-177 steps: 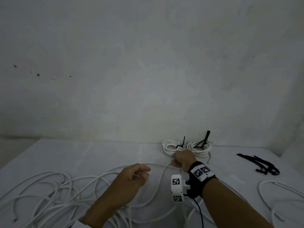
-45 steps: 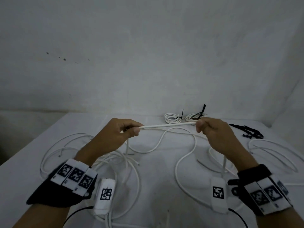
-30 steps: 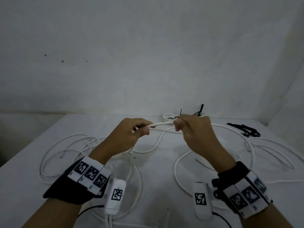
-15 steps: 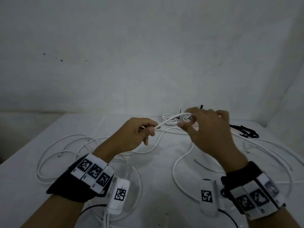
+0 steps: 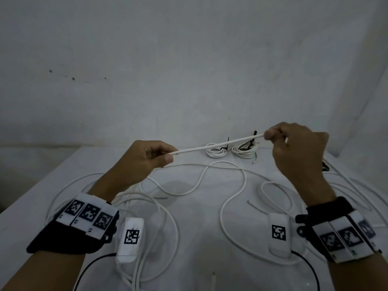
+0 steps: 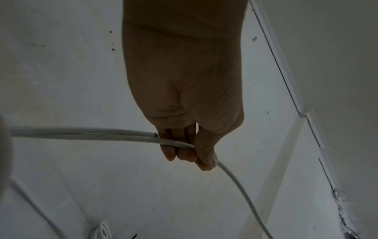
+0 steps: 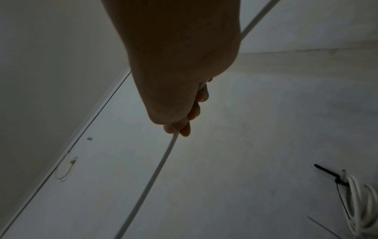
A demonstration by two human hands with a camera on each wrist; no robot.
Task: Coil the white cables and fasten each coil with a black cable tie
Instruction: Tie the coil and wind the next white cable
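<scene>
The right hand (image 5: 298, 152), which half a second earlier had opened beside the left hand (image 5: 144, 158), closed on the white cable (image 5: 218, 145) again and drew away to the right, pulling the stretch between both hands straight and taut above the table.

white table (image 5: 42, 198) | loose white cables (image 5: 233, 198) | two tied coils (image 5: 216, 152) at far edge

Two tied coils (image 5: 216, 150) (image 5: 244, 151) of white cable, each fastened with one black cable tie (image 5: 227, 141) (image 5: 254, 137), are counted near the far edge of the table (image 5: 31, 198), two hands (image 5: 144, 162) (image 5: 298, 152) are seen, and the loose cables (image 5: 233, 198) are too tangled to be counted.
</scene>
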